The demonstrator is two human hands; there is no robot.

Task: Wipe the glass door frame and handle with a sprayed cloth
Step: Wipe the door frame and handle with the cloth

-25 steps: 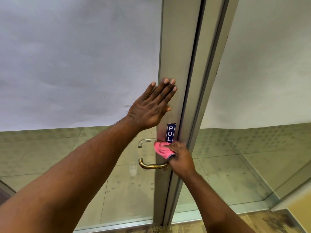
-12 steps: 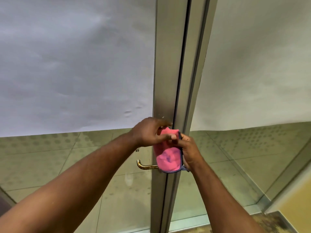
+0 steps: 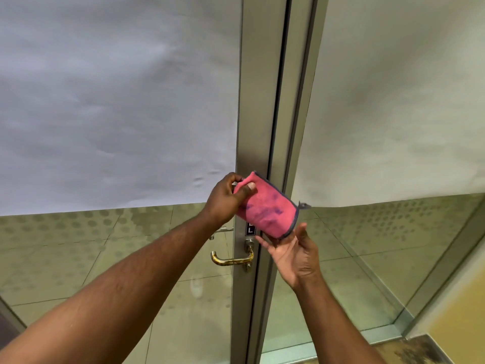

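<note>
A folded pink cloth point(image 3: 265, 206) with a dark edge and dark smudges hangs in front of the silver door frame point(image 3: 258, 106). My left hand point(image 3: 225, 198) pinches its upper left corner. Just under the cloth's lower edge is my right hand point(image 3: 291, 252), palm up with fingers spread, its fingertips touching the cloth. The brass handle point(image 3: 231, 260) sticks out left of the frame below the cloth. A small dark "PULL" label point(image 3: 250, 229) is mostly hidden behind the cloth.
Frosted film covers the upper glass of the left door panel point(image 3: 118, 101) and the right panel point(image 3: 393, 101). Through the lower glass I see a tiled floor point(image 3: 65, 245). A second metal frame point(image 3: 443, 264) slants at the right.
My left hand left the frame and took the cloth from my right hand, lifting it off the handle. My right hand has let go and now lies spread beneath it.
</note>
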